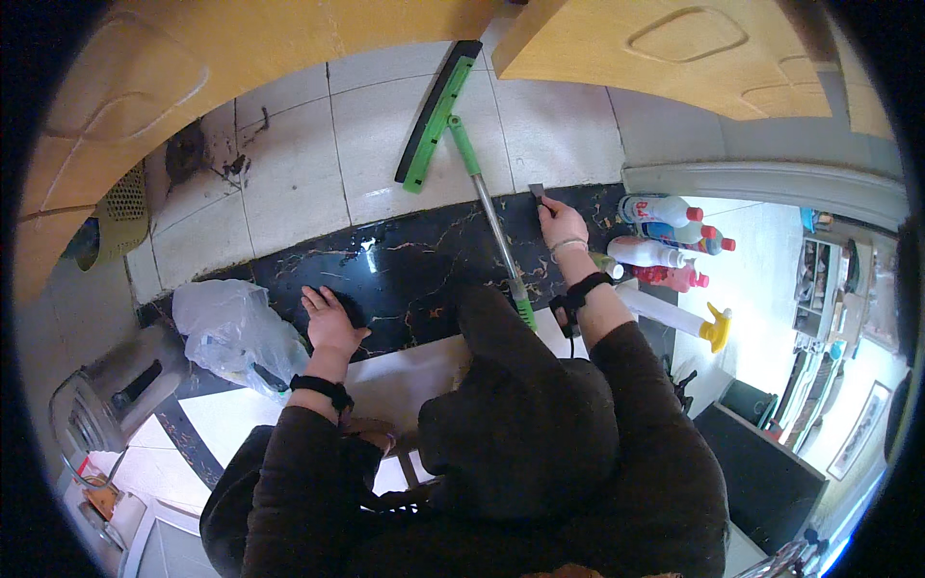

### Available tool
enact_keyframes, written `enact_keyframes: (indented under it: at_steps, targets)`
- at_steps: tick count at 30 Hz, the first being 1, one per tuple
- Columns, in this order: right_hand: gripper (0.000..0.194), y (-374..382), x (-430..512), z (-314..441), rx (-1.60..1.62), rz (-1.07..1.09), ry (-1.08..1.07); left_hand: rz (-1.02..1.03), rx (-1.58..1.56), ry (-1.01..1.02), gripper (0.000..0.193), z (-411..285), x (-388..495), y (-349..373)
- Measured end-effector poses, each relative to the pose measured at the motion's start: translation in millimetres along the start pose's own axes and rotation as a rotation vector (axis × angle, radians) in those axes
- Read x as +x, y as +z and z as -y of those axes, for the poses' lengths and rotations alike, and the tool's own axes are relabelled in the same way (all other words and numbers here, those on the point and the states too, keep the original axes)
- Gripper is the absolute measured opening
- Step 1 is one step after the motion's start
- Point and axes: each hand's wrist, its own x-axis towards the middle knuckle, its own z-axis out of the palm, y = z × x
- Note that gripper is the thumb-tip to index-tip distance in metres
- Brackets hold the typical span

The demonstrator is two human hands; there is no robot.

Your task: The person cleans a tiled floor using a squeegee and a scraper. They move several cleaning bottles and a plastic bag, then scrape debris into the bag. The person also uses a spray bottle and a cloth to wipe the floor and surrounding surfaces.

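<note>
My right hand [564,224] is shut on a small scraper [537,191]. The scraper's flat metal blade points away from me, at the seam where the white tiles [405,144] meet a black marbled stone strip [426,253]. My left hand [333,323] lies spread on the dark strip with nothing in it. Just left of it sits a translucent white plastic bag [231,325]; its contents are hard to make out. Between my hands a floor squeegee with a green and black head [437,119] lies on the tiles, its metal handle [495,224] running back towards me.
Several cleaning bottles [661,209] with red caps cluster right of my right hand, beside a spray bottle with a yellow head [715,329]. Wooden cabinet doors [672,54] overhang the tiles. A perforated basket [124,209] is at the left. Dark stains [235,166] mark the far-left tiles.
</note>
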Motion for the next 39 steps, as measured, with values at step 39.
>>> enact_keyframes:
  at_steps: [39]
  targets:
    - [0.041,80.2,-65.1,258.0,-0.160,0.296,-1.055,-0.129,-0.579,0.069,0.103,67.1,21.5,6.7]
